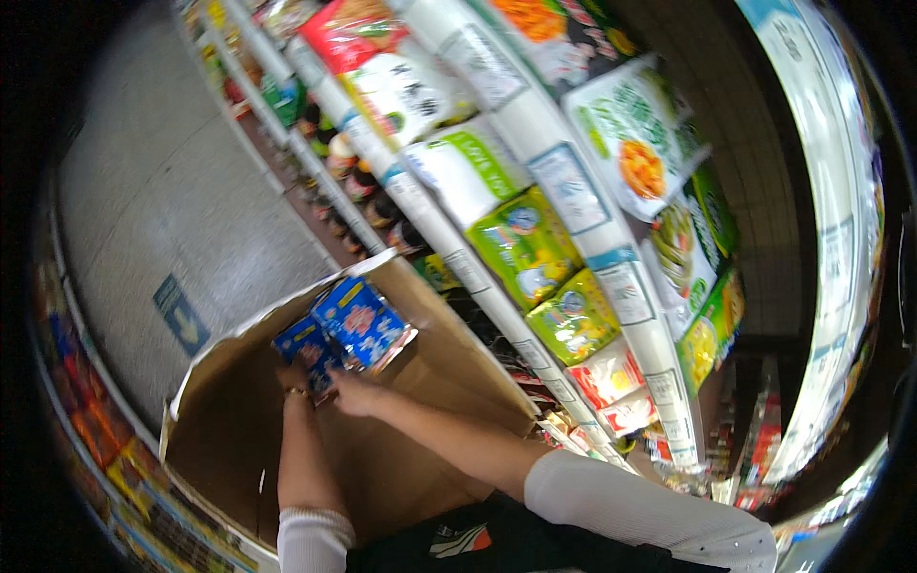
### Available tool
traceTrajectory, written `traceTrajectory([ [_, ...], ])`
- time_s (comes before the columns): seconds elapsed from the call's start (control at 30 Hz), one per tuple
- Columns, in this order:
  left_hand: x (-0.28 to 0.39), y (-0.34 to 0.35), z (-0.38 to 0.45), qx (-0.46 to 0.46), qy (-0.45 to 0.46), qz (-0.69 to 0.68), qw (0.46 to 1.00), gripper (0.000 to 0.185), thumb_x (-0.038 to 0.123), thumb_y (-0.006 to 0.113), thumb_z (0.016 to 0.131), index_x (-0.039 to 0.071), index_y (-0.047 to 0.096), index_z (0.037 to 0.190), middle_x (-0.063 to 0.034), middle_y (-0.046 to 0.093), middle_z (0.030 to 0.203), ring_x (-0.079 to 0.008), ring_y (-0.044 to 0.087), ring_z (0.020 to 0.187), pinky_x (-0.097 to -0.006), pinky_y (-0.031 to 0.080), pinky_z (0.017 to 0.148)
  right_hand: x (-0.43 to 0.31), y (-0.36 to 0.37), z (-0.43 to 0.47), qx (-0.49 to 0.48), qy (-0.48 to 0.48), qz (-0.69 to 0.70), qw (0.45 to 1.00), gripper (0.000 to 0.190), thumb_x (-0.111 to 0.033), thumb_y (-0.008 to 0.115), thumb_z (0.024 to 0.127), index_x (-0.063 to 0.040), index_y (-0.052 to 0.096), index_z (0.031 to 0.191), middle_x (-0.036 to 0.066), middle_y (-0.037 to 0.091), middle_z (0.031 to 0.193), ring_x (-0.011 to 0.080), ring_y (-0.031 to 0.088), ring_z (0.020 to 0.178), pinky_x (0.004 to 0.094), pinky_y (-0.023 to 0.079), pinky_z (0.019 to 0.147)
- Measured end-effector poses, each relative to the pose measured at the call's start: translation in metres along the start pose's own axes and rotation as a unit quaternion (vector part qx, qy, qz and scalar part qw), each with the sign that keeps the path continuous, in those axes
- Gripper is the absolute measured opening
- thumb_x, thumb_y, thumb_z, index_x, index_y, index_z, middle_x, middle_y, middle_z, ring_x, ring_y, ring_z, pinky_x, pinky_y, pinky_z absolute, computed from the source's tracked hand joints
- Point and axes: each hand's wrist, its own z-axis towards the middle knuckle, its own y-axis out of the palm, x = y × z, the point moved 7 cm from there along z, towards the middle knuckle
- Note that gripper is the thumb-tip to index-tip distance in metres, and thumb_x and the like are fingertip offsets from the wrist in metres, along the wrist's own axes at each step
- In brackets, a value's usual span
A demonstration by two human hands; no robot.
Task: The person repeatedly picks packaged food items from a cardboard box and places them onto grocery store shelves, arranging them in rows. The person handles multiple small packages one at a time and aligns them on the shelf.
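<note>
Two blue printed packets lie near the far end of a large open cardboard box. My left hand (pixel 292 379), with a bracelet at the wrist, is at the lower edge of the left blue packet (pixel 309 345). Close beside it, my right hand (pixel 351 392) has its fingers at that packet's lower right edge. The second blue packet (pixel 362 319) lies partly over the first, just above my right hand. Blur and shadow hide how the fingertips meet the packet. Both my forearms reach in over the cardboard box (pixel 430 358).
Store shelves with white price rails (pixel 573 193) run along the right, holding green packets (pixel 526 247) and a white food bag (pixel 630 143). A floor arrow sign (pixel 180 315) lies left of the box. Another stocked shelf (pixel 107 437) stands at the far left.
</note>
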Motion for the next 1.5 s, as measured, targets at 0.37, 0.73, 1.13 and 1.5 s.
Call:
traceTrajectory([
  [0.37,0.092,-0.026,-0.069,0.110,0.225,-0.176,0.952,0.037,0.003,0.056,0.077,-0.004,0.047,0.112,-0.0188,0.053,0.111,-0.0269,0.053,0.100,-0.0346,0.040,0.087,-0.084,-0.117,-0.210,0.072,-0.246,0.089,0.962,0.035,-0.013,0.049,0.085,-0.003,0.045,0.118,0.015,0.050,0.115,0.0263,0.050,0.103,0.0349,0.041,0.088],
  [0.73,0.363,0.021,-0.496,-0.295,0.679,-0.125,0.660,0.024,0.000,0.050,0.077,0.004,0.055,0.100,-0.0144,0.056,0.100,-0.0289,0.054,0.091,-0.0360,0.044,0.079,0.106,-0.267,-0.568,0.748,-0.155,0.235,0.601,0.025,-0.013,0.054,0.084,-0.002,0.052,0.107,0.009,0.057,0.101,0.0169,0.054,0.091,0.0293,0.045,0.079],
  [1.13,0.338,0.134,-0.618,-0.320,0.755,0.148,0.552,0.034,0.009,0.051,0.073,-0.004,0.051,0.105,-0.0180,0.054,0.103,-0.0289,0.052,0.098,-0.0350,0.043,0.082,0.203,-0.271,-0.553,0.529,-0.192,0.642,0.521,0.025,-0.020,0.061,0.079,-0.013,0.053,0.102,0.008,0.055,0.088,0.0181,0.051,0.071,0.0288,0.046,0.064],
  [1.5,0.353,0.102,-0.588,-0.384,0.614,-0.177,0.667,0.038,0.014,0.053,0.079,-0.003,0.046,0.112,-0.0212,0.050,0.105,-0.0349,0.050,0.096,-0.0374,0.041,0.085,0.158,-0.238,-0.589,0.638,-0.159,0.495,0.568,0.019,-0.009,0.056,0.081,-0.010,0.053,0.100,0.000,0.057,0.082,0.0054,0.046,0.050,0.0156,0.033,0.036],
])
